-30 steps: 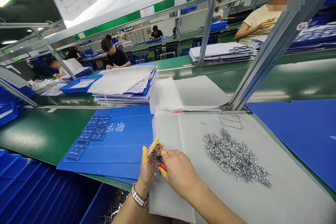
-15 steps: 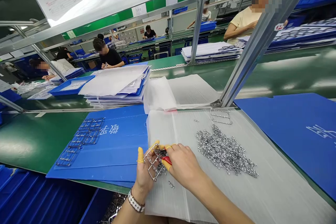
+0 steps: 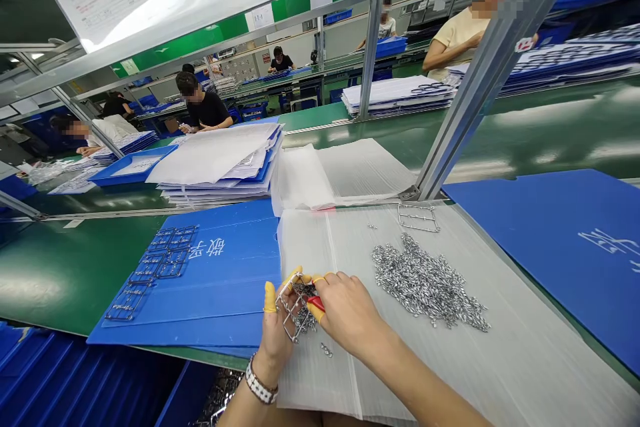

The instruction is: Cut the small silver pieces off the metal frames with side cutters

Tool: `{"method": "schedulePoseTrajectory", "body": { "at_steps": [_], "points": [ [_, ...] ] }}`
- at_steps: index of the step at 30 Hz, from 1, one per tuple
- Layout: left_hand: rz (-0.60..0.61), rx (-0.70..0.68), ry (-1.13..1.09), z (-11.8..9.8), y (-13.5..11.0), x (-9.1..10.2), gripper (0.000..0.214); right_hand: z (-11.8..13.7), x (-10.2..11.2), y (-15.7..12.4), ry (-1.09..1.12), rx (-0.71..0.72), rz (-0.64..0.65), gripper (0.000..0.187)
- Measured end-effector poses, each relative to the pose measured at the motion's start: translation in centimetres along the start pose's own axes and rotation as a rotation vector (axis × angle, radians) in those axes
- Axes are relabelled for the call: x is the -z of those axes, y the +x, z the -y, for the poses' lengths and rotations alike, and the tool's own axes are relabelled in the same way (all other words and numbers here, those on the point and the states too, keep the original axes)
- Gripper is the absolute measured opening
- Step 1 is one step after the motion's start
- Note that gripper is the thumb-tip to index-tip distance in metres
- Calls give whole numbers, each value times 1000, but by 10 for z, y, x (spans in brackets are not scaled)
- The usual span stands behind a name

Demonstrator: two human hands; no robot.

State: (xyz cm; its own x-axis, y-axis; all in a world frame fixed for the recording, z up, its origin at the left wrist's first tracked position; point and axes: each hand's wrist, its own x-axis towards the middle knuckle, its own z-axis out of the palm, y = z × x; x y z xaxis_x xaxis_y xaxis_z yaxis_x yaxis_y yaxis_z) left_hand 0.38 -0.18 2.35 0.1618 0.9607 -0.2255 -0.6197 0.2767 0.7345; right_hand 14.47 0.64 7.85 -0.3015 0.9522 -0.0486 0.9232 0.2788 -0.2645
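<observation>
My left hand point(image 3: 276, 330), with yellow finger covers and a banded wrist, holds a small silver metal frame point(image 3: 289, 320) tilted up between thumb and fingers. Close against it, my right hand point(image 3: 353, 312) grips a small tool with a red handle point(image 3: 317, 303); its working end is hidden by the fingers. Small shiny metal pieces point(image 3: 306, 321) lie in a cluster just behind and below the frame. One loose piece point(image 3: 326, 349) rests on the white sheet point(image 3: 345, 247) near my right wrist.
A large heap of small metal pieces point(image 3: 430, 283) lies to the right, below another metal frame point(image 3: 419, 217). Several frames point(image 3: 170, 260) sit on the blue board point(image 3: 240, 280) at left. A slanted metal post point(image 3: 465, 100) rises behind the sheet. Co-workers sit beyond.
The camera view has shifted slightly. Both hands stay together at the frame, with only a slight change in their pose.
</observation>
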Motion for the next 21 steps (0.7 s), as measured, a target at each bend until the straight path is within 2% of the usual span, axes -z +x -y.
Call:
{"method": "schedulePoseTrajectory", "body": {
  "at_steps": [8,15,21],
  "points": [
    [-8,-23,7,1,-2,0,58,5,4,-1,-50,5,4,15],
    [35,63,-217,-11,3,-2,63,-7,-4,-13,-48,-25,-16,14],
    [25,45,-238,-12,3,-7,60,-5,-7,-13,-43,-20,8,17]
  ]
}}
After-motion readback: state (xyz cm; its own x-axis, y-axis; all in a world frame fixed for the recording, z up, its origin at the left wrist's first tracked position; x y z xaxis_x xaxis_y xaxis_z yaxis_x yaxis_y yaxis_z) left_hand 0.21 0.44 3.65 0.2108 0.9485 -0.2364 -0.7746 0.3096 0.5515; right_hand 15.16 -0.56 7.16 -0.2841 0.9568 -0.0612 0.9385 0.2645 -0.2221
